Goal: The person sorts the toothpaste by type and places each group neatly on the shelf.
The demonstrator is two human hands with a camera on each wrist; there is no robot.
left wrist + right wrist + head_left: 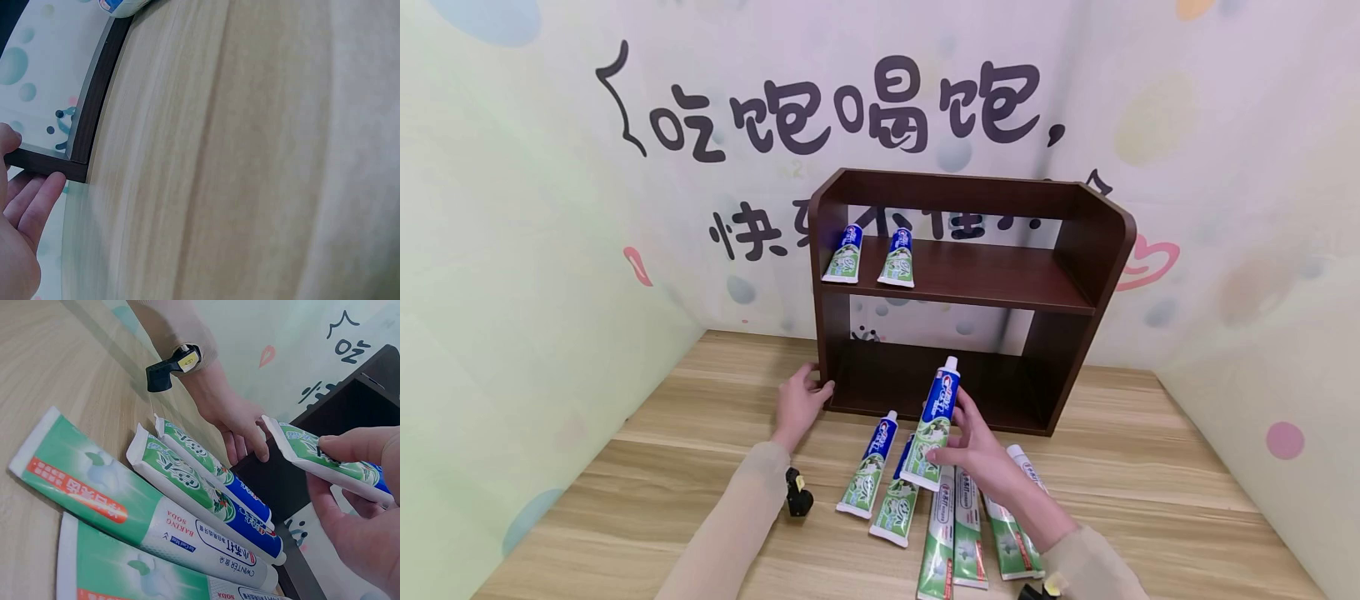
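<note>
My right hand (983, 454) holds a blue-and-green toothpaste tube (934, 425), cap up, in front of the lower level of a dark brown two-tier shelf (955, 275). In the right wrist view, the thumb lies on one face of that tube (300, 440) and fingers are behind it. My left hand (801, 404) grips the lower left side panel of the shelf; in the left wrist view, thumb and fingers are on either side of the panel (47, 164). Two similar tubes (844, 254) lean on the upper tier at the left.
On the wooden table (700, 442), two more blue-and-green tubes (868, 467) lie before the shelf. Several white-and-green baking soda toothpaste tubes (936, 542) lie to their right, partly under my right forearm. A printed cloth wall (760, 192) stands behind the shelf.
</note>
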